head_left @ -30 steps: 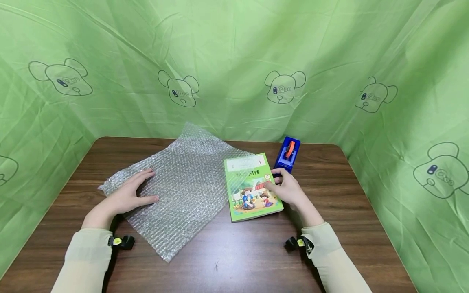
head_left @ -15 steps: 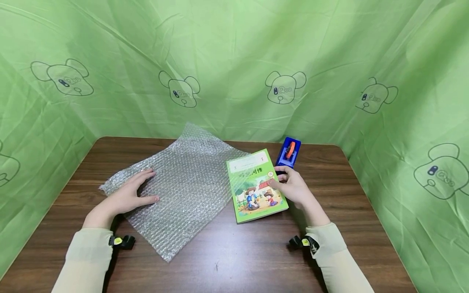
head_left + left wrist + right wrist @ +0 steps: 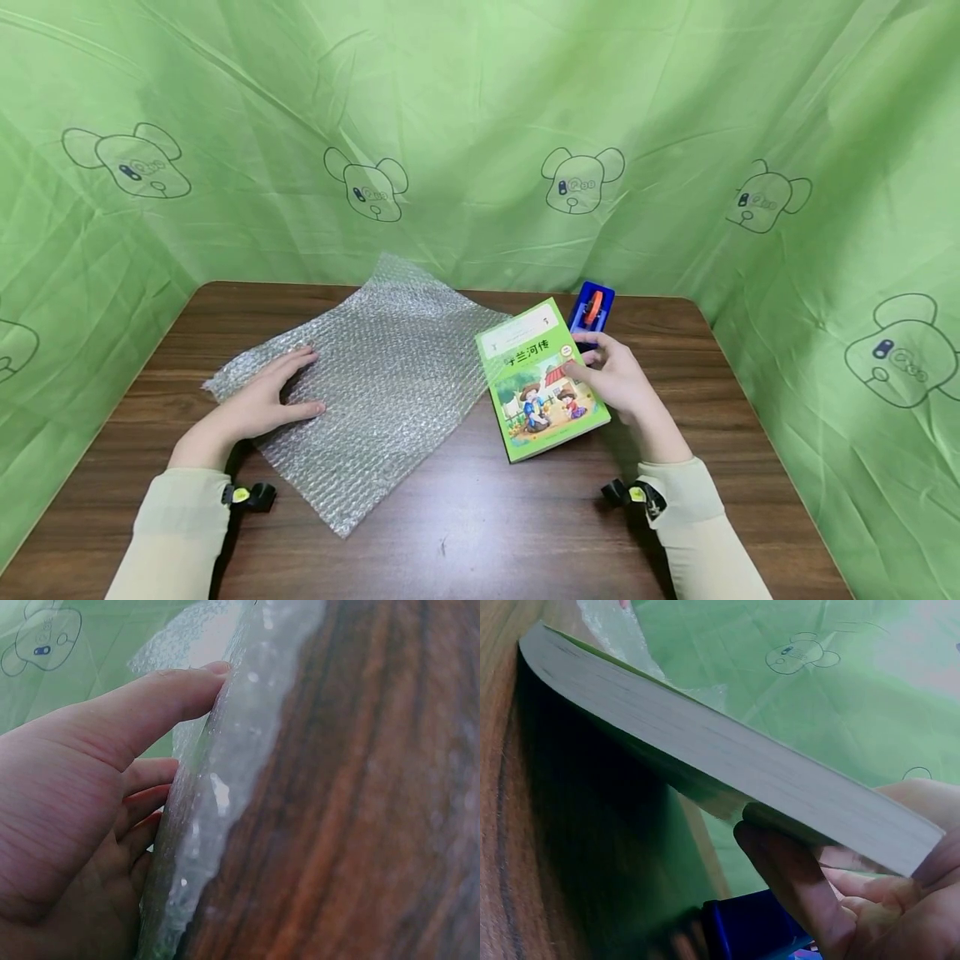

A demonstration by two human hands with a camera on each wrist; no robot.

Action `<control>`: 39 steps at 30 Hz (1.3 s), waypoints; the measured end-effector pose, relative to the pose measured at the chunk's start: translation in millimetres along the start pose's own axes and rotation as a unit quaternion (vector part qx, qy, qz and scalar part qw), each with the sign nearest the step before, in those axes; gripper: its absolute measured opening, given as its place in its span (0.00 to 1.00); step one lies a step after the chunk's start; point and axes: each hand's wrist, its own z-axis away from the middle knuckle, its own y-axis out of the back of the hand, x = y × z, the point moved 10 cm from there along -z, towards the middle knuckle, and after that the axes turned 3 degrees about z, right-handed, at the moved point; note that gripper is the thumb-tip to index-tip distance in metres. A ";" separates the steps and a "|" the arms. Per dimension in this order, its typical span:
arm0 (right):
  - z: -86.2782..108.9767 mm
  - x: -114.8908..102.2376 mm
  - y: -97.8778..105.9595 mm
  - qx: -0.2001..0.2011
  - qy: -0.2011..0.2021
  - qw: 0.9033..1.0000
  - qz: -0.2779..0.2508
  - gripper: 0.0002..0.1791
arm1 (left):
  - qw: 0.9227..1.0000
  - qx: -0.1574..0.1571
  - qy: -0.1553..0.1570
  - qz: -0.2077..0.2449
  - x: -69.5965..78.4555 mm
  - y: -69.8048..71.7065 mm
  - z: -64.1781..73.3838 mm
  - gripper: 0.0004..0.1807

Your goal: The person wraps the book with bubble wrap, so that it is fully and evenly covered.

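My right hand grips a green paperback book by its right edge, thumb on the illustrated cover and fingers beneath. In the right wrist view the book slants, its gripped side raised above the table. A sheet of bubble wrap lies to the left, its right corner reaching the book's upper left edge. My left hand rests on the sheet's left part with fingers spread and straight. Seen from the left wrist, the thumb and fingertips meet the bubble wrap.
A blue tape dispenser with an orange wheel stands at the back right, just beyond the right hand. The brown wooden table is bounded by green cloth at the back and both sides. Black wrist cameras sit on both sleeves.
My right hand has shifted the book to the right, drawing it away from the bubble wrap and turning it slightly anticlockwise. My left hand and the sheet have stayed in place.
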 end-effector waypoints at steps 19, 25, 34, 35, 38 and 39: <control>24.2 -45.4 35.0 0.093 0.096 0.991 0.004 0.29 | 1.000 -0.018 -0.003 -0.025 5.2 3.4 2.4 0.51; 36.4 -60.5 54.4 0.147 0.147 0.978 -0.005 0.29 | 0.999 -0.018 -0.009 -0.040 9.8 4.2 2.6 0.50; 51.8 -61.8 71.2 0.211 0.116 0.970 -0.016 0.33 | 0.997 -0.008 -0.021 -0.068 12.0 6.3 3.7 0.48; 53.5 -61.5 72.7 0.217 0.109 0.970 -0.018 0.33 | 0.997 -0.008 -0.021 -0.069 11.7 6.0 3.4 0.48; 57.5 -62.1 74.7 0.230 0.094 0.968 -0.027 0.33 | 0.997 -0.007 -0.022 -0.072 10.6 5.5 1.9 0.48; 58.3 -62.9 74.4 0.233 0.090 0.968 -0.035 0.33 | 0.997 -0.008 -0.022 -0.074 9.9 5.4 1.3 0.49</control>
